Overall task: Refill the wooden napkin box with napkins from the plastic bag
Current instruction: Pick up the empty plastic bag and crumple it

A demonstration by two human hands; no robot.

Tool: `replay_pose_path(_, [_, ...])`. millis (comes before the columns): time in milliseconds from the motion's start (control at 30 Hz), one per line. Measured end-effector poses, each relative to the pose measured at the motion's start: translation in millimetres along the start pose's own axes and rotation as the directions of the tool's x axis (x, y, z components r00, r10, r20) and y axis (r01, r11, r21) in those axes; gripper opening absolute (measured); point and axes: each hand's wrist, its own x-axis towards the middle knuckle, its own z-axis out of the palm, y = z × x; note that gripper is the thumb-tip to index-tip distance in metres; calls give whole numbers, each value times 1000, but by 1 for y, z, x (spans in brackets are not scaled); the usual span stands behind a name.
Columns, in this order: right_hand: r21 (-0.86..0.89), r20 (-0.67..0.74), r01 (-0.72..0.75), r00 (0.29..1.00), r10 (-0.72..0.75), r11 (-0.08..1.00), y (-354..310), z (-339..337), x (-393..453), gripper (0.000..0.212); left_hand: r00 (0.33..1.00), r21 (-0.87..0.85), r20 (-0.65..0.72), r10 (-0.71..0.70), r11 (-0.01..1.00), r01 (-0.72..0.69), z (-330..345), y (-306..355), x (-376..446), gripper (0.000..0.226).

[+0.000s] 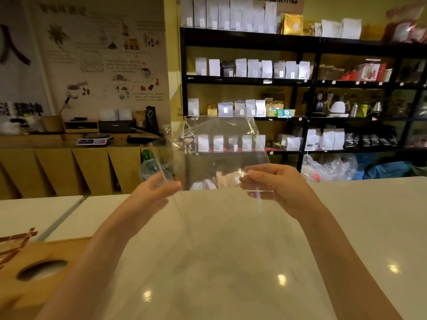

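Observation:
A clear plastic bag (219,144) is held up in the air in front of me, above the far edge of the white table (219,262). My left hand (154,190) pinches its lower left edge and my right hand (277,183) pinches its lower right edge. The bag looks see-through and flat; I see no napkins in it. The wooden napkin box (44,269) lies at the lower left on the table, its lid with an oval slot facing up, partly hidden by my left forearm.
Thin brown sticks (16,241) lie left of the box. A second white table (34,213) adjoins on the left. Beyond stand a wooden counter (69,158) with a scale (94,140) and black shelves (300,88) of bags. A plastic bottle (150,167) shows behind my left hand.

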Motion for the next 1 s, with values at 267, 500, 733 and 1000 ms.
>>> replay_pose_path(267, [266,28,-232,972,233,936,25,1,15,13,1000,-151,8,11,988,-10,9,-15,7,33])
replay_pose_path(500, [114,77,-224,973,216,968,31,-2,16,20,987,-55,-163,3,998,-12,7,-16,8,11])
replay_pose_path(733, [-45,-32,-59,998,58,997,31,-2,15,51,969,-206,-242,-40,979,-11,4,-19,10,12])
replay_pose_path(1000, [27,12,-25,1000,25,999,36,2,16,57,940,-284,-329,-91,959,-6,3,-17,10,19])
